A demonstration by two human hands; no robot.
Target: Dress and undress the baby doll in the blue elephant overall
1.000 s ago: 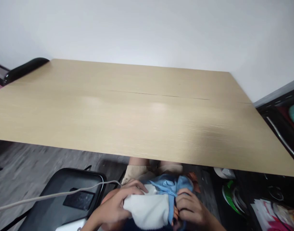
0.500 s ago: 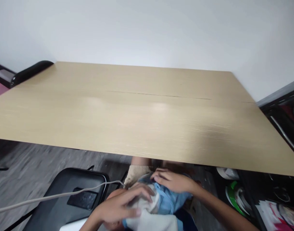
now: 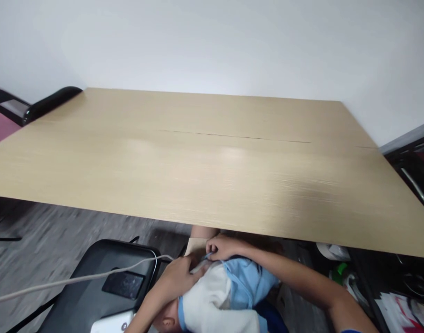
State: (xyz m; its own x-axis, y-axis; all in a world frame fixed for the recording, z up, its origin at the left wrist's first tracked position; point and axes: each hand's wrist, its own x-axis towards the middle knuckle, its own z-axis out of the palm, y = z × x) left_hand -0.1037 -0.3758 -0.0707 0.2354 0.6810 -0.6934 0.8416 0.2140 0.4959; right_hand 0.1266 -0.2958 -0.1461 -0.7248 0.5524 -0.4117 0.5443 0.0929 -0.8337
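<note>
On your far left a pale cable (image 3: 76, 279) runs across the black chair seat (image 3: 104, 282), where a dark phone (image 3: 123, 284) lies flat; keep your elbow off both as you work. Your left hand (image 3: 179, 277) presses down on the white and blue garment (image 3: 225, 296) in your lap, fingers curled onto the white cloth near its upper edge. Hold that side firm so the fabric does not slide. Just beyond it, your right hand (image 3: 222, 246) is closed in a pinch on the garment's top edge, close under the front edge of the wooden table (image 3: 212, 157). Draw that edge taut and level against your left hand, and stay low so your knuckles clear the table's underside. Smooth out any bunching in the blue part before you let go.
</note>
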